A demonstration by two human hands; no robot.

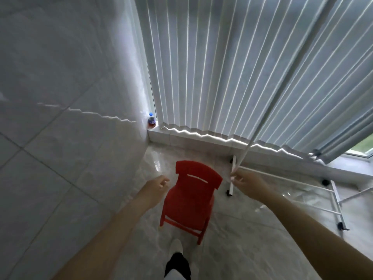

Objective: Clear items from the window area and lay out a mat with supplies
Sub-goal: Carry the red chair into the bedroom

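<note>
One small bottle (151, 118) with a blue cap stands on the window sill (181, 136) at centre frame, against the tiled wall. The right hand (245, 183) pinches the blind cord (282, 87). The left hand (156, 187) hangs loosely curled, holding nothing, beside the red chair (191, 197).

Chair (191, 197): red moulded plastic, smooth, slight sheen. Floor (242, 239): glossy marbled tile, reflective toward 12 o'clock of the chair. Wall (60, 98) at 9 o'clock: smooth pale tile, faint gloss. Blinds (232, 67): matt grey cloth-like slats. Rack (302, 188) at 3 o'clock: white tubing, looks like painted metal. Bottle (151, 118): plastic, blue cap.
</note>
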